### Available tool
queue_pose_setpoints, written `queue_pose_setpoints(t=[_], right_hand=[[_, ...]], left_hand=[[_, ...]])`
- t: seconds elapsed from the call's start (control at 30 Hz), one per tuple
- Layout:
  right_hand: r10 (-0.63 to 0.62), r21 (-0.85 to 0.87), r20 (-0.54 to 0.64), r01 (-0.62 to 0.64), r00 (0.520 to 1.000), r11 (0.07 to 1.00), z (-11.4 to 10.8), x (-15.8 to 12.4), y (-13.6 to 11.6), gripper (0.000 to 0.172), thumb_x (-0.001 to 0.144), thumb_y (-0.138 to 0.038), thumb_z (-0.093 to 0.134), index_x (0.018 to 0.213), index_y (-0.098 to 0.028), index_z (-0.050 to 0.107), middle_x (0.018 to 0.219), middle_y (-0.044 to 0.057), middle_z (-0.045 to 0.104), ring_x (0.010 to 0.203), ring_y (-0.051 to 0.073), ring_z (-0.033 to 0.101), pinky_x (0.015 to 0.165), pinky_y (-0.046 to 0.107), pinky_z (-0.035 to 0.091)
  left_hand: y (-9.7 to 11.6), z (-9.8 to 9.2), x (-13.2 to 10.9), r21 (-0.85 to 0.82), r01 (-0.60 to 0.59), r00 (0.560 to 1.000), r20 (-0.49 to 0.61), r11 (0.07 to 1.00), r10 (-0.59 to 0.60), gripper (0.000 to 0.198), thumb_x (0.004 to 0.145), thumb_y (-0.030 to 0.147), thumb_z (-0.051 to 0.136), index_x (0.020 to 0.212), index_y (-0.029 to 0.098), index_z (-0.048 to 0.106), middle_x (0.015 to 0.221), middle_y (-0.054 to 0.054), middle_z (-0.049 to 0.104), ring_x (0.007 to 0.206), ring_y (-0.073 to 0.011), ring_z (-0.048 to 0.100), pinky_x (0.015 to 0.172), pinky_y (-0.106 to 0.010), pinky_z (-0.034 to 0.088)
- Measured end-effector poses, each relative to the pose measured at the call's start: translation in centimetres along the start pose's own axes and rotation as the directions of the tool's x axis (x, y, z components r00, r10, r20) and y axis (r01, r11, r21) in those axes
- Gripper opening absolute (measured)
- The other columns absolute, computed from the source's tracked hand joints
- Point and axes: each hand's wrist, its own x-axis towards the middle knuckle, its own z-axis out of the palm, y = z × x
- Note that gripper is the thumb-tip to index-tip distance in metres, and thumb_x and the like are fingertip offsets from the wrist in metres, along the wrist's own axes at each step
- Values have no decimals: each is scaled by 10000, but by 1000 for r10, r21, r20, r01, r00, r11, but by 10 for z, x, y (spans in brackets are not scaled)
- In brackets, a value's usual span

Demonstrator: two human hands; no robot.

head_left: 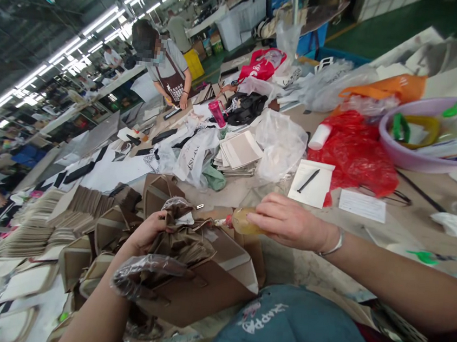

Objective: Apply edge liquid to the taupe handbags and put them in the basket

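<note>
A brown handbag (200, 282) lies tilted in front of me, its lining pulled out and a plastic-wrapped handle (148, 271) on the near side. My left hand (149, 232) is closed on the bunched brown lining (184, 237) at the bag's opening. My right hand (284, 220) grips a squeeze bottle (243, 220) of yellowish glue-like liquid. The bottle lies nearly level, its red-and-white nozzle pointing left at the lining's edge. Whether the tip touches the lining I cannot tell. A small metal zipper pull (200, 206) shows just beyond the lining.
Stacked beige panels (35, 227) and brown bag parts (112, 229) fill the left. Beyond are a notepad with a pen (311, 185), a red plastic bag (357, 152), clear bags (282, 144) and a purple basin (429, 159). A co-worker (165, 69) stands across the table.
</note>
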Motion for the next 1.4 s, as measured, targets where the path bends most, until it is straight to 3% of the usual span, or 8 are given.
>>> queue_pose_setpoints(t=[0.23,0.4,0.63,1.0,1.2,1.4], right_hand=[[-2,7,24,2,1000,1000,1,-4,0,215,910,-140,406,1086,-130,530,848,96,570,792,196,450,715,332,407],[9,48,46,-12,999,999,2,-13,-1,220,891,-115,431,1087,-117,531,850,103,575,800,200,454,705,334,410],[20,64,-19,-18,1000,998,8,-8,3,245,897,-125,425,1122,-125,522,869,105,578,821,203,459,723,345,422],[32,151,120,-50,992,987,25,-37,0,255,888,-92,433,1123,-121,528,848,96,580,798,196,478,728,340,417],[43,144,47,-49,998,988,23,-29,7,242,904,-130,447,1130,-135,530,870,100,583,818,195,486,745,338,425],[15,140,121,-32,993,990,30,-42,7,226,901,-110,429,1093,-123,547,826,92,581,792,195,484,721,338,424]], left_hand=[[7,11,0,15,-3,1000,4,1000,3,202,456,38,649,641,117,644,587,-7,640,500,-138,567,505,-254,491],[4,8,4,13,22,1000,1,1000,-22,258,451,40,657,695,122,668,632,-28,674,556,-177,613,563,-295,523],[1,6,9,24,32,999,8,999,-32,258,445,48,666,691,125,663,637,-29,679,555,-184,617,563,-302,521],[9,8,9,111,-1,1000,-31,994,5,250,426,55,638,662,125,679,618,-9,658,576,-165,573,571,-269,474],[2,-1,22,208,-50,999,21,977,46,257,447,70,656,692,133,701,698,-30,672,646,-193,575,626,-291,472],[-2,-15,37,336,-144,989,89,931,121,173,489,107,646,646,159,696,681,-11,652,672,-185,545,663,-262,434]])
